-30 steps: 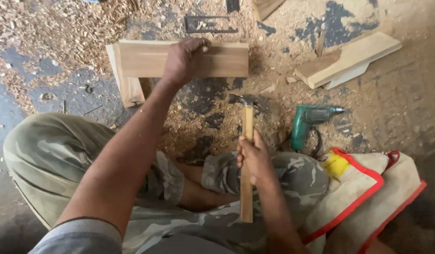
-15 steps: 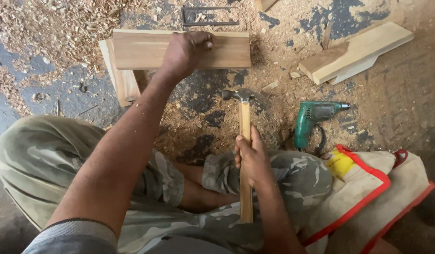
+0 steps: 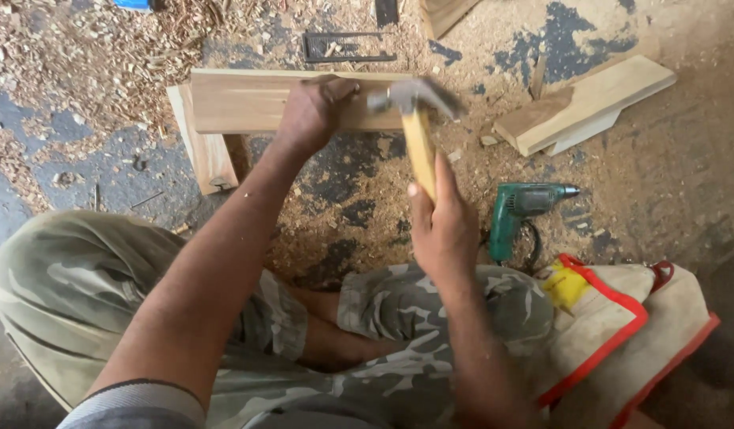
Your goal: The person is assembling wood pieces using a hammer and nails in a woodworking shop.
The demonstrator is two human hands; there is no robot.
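the left hand (image 3: pixel 315 111) lies palm down at the end of a fully stretched arm, fingers curled forward. the right hand (image 3: pixel 444 226) is a closed fist – thumb on top, forearm reaching forward from the lap.
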